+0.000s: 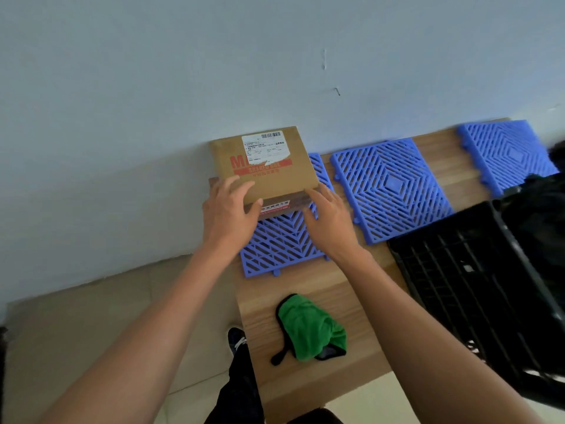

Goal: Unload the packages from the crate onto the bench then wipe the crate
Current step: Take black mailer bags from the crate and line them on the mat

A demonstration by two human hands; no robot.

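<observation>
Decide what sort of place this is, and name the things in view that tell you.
Probably a plain storeroom or parcel-handling room: labelled cardboard packages stacked on a wooden bench, a black plastic crate beside them, and blue plastic grid tiles against a bare wall.

Both bare forearms reach forward and slightly inward. The left hand (227, 209) lies palm down, fingers spread and nearly straight, thumb angled out to the right. The right hand (328, 218) is palm down too, its fingers extended forward-left.
</observation>
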